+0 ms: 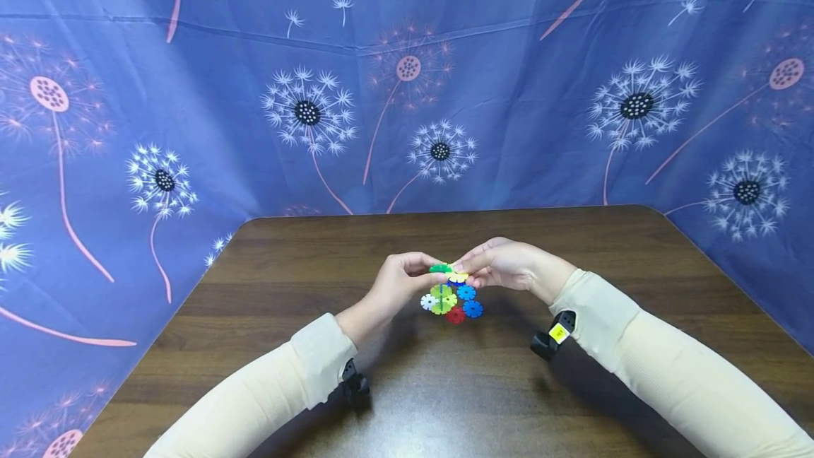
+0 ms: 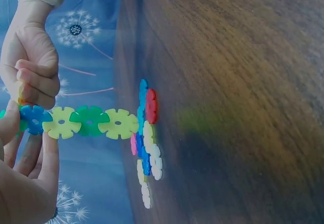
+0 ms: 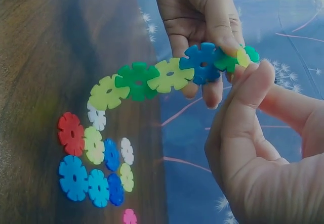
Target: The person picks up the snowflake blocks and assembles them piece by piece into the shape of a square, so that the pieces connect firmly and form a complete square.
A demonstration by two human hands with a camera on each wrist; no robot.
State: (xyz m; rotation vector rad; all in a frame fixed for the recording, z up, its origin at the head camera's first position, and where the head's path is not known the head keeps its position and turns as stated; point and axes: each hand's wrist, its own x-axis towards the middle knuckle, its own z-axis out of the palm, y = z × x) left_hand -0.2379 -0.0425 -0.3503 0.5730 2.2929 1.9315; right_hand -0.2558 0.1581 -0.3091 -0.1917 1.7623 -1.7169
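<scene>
A chain of interlocked flower-shaped plastic discs [image 3: 136, 81], in yellow-green, green and blue, rises from the tabletop discs to both hands. My left hand [image 1: 391, 290] pinches its top end by a green disc [image 3: 251, 53], thumb on one side and fingers behind. My right hand [image 1: 511, 266] pinches a yellow disc [image 3: 243, 57] against that same end; its fingertips hide much of the disc. Whether the two discs are joined is hidden. Around the chain's foot lie flat discs, among them a red disc [image 3: 71, 134], a blue disc [image 3: 74, 178] and a white disc [image 3: 127, 150].
The brown wooden table [image 1: 305, 260] carries the discs near its middle. A pink disc [image 3: 130, 216] lies at the group's edge. Behind the table hangs a blue dandelion-print cloth [image 1: 502, 76]. Black wrist cameras [image 1: 552, 336] hang under both sleeves.
</scene>
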